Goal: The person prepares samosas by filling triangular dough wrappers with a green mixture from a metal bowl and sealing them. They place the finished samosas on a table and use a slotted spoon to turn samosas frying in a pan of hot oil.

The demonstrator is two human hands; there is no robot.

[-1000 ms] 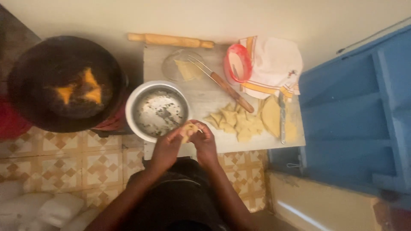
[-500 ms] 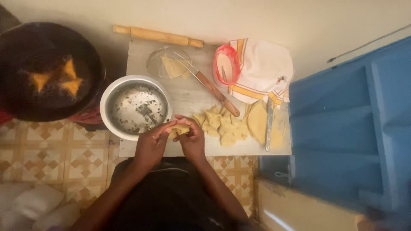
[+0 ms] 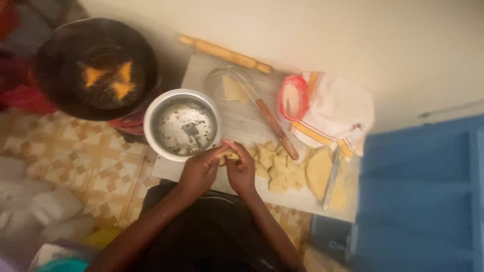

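**Pinching the dough piece shut**

I see the small dough piece (image 3: 229,153) held between both hands, just above the near edge of the bench (image 3: 237,126). My left hand (image 3: 199,171) and right hand (image 3: 241,168) each have their grip closed on it. I would press the edges gently and evenly. The metal bowl (image 3: 182,125) sits just beside; folded pieces (image 3: 275,161) lie near.

patterned tile floor (image 3: 75,166), pale wall (image 3: 327,35), blue shelf (image 3: 423,191)
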